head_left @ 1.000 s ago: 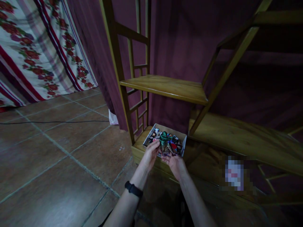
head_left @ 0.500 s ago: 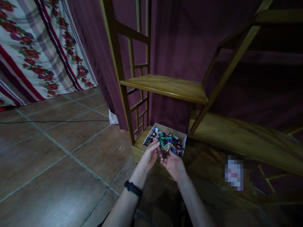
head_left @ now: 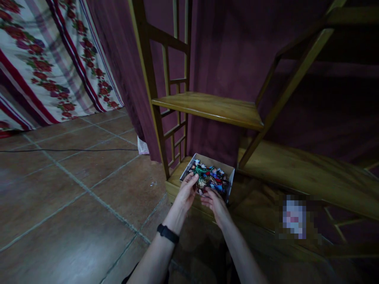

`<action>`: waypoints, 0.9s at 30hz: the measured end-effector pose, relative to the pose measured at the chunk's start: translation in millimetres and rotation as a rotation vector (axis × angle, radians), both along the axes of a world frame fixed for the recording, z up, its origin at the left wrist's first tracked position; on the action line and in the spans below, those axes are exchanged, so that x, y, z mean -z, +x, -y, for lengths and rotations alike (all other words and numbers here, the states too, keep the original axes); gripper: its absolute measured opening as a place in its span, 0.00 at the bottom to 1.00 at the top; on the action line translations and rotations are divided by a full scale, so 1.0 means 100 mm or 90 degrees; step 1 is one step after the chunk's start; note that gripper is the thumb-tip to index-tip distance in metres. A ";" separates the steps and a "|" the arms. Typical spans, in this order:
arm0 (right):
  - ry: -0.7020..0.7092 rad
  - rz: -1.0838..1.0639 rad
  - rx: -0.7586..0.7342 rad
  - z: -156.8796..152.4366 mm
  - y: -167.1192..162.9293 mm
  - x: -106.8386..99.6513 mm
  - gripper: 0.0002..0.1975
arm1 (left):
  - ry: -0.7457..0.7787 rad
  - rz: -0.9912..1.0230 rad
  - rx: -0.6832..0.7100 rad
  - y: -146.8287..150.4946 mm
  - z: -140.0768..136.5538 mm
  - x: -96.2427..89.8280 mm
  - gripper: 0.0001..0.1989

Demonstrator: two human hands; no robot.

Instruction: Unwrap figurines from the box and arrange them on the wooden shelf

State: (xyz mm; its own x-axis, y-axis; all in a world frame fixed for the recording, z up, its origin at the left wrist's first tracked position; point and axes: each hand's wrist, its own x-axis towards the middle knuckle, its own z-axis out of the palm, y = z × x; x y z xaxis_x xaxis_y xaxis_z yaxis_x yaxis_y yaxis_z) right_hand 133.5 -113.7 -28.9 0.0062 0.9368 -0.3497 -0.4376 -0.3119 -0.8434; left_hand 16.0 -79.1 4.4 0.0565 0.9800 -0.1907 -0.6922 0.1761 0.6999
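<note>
A shallow pale open box sits on the low wooden shelf, filled with small, shiny, many-coloured pieces whose kind I cannot make out. My left hand is at the near left corner of the box, its thumb and fingers closed on a green and gold piece. Close beside it, my right hand reaches over the box's front edge with fingers curled inward. What those right fingers pinch, if anything, is too small and dark to name.
A wooden shelf board juts out above the box, with lattice uprights to its left. A black cable crosses the tiled floor. A blurred pale patch shows at the right. Behind the shelves hangs a purple curtain.
The green and gold piece has shifted slightly left and lower with my left hand. My right hand's fingers have curled further inward. The whole view has moved slightly.
</note>
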 end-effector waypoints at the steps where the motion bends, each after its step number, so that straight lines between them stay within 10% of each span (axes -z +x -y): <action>1: 0.013 0.021 0.025 -0.01 0.01 0.01 0.16 | -0.003 -0.004 -0.005 0.00 -0.01 0.01 0.20; 15: 0.129 -0.093 0.121 -0.06 0.13 -0.02 0.17 | -0.023 -0.078 -0.104 0.03 -0.02 0.08 0.22; 27: 0.022 -0.299 0.139 -0.10 0.20 0.06 0.08 | 0.020 -0.017 0.002 0.01 0.01 0.00 0.18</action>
State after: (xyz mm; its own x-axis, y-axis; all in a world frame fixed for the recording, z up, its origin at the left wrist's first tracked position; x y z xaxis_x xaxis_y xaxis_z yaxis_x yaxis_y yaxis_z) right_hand 153.7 -103.5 -35.0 0.0525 0.9421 -0.3312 -0.8233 -0.1469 -0.5483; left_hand 17.2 -80.2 4.1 0.0549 0.9853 -0.1618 -0.6728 0.1562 0.7231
